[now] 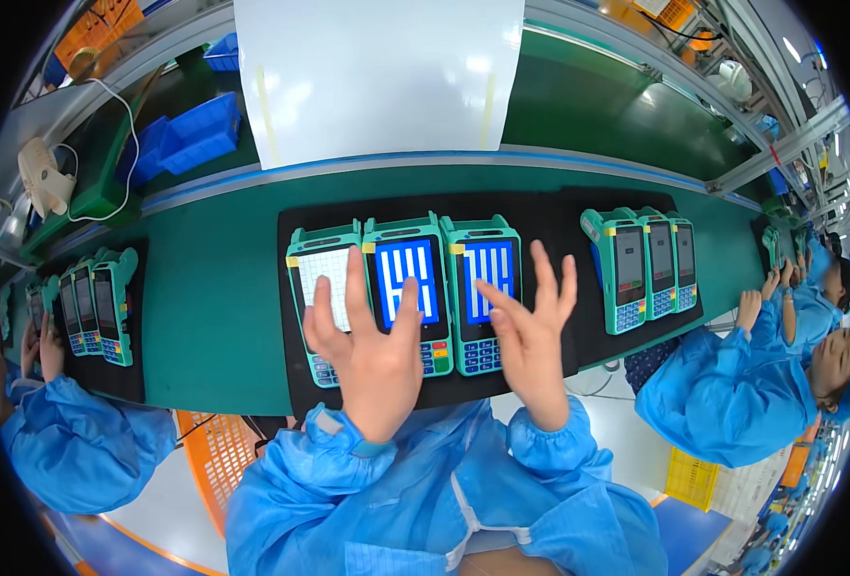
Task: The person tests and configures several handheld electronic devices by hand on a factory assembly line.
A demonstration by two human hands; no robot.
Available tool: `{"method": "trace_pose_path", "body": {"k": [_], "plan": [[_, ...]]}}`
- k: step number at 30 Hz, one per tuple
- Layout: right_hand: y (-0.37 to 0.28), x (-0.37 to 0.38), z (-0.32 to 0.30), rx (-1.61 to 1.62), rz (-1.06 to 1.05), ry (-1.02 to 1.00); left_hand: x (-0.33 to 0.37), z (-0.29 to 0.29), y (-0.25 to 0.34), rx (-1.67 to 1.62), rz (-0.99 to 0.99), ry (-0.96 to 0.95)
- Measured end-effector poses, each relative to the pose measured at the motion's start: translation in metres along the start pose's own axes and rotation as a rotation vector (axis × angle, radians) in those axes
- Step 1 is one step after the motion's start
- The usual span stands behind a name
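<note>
Three teal payment terminals lie side by side on a black mat [348,396] in front of me. The left terminal [322,263] shows a white grid screen; the middle terminal [405,261] and the right terminal [483,357] show white stripes on blue. My left hand [375,360] is over the left and middle terminals, fingers spread, holding nothing. Its fingertips are at their screens, and it partly hides their keypads. My right hand [533,341] is at the right terminal, one finger pointing onto its screen, the others stretched upward. Whether the fingertips touch the glass I cannot tell.
More terminals [630,264] stand on a mat to the right, and another group [108,302] to the left. Co-workers in blue sleeves [732,394] sit on both sides. Behind the bench [204,250] are a white sheet [377,77], blue bins [199,132] and a small fan [46,178].
</note>
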State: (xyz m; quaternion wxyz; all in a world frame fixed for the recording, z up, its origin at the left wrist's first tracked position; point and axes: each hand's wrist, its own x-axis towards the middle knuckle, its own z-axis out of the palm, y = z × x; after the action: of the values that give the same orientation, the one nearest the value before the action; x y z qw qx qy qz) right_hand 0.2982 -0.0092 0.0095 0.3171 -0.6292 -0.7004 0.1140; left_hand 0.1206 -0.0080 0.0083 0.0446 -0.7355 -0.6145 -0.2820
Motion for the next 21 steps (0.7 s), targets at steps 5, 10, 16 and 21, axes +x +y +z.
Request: {"method": "trace_pose_path", "body": {"k": [5, 10, 16, 21], "plan": [[-0.006, -0.002, 0.005, -0.004, -0.012, -0.016, 0.001, 0.0, 0.008, -0.026, 0.01, -0.007], [0.005, -0.002, -0.008, -0.021, 0.081, 0.055, -0.002, -0.012, -0.015, 0.056, -0.065, 0.015], [0.0, 0.017, 0.001, -0.025, -0.024, 0.065, -0.009, -0.032, -0.03, 0.082, -0.146, 0.027], [-0.005, 0.028, 0.008, -0.055, -0.033, 0.047, -0.018, -0.035, -0.069, 0.251, -0.313, 0.094]]}}
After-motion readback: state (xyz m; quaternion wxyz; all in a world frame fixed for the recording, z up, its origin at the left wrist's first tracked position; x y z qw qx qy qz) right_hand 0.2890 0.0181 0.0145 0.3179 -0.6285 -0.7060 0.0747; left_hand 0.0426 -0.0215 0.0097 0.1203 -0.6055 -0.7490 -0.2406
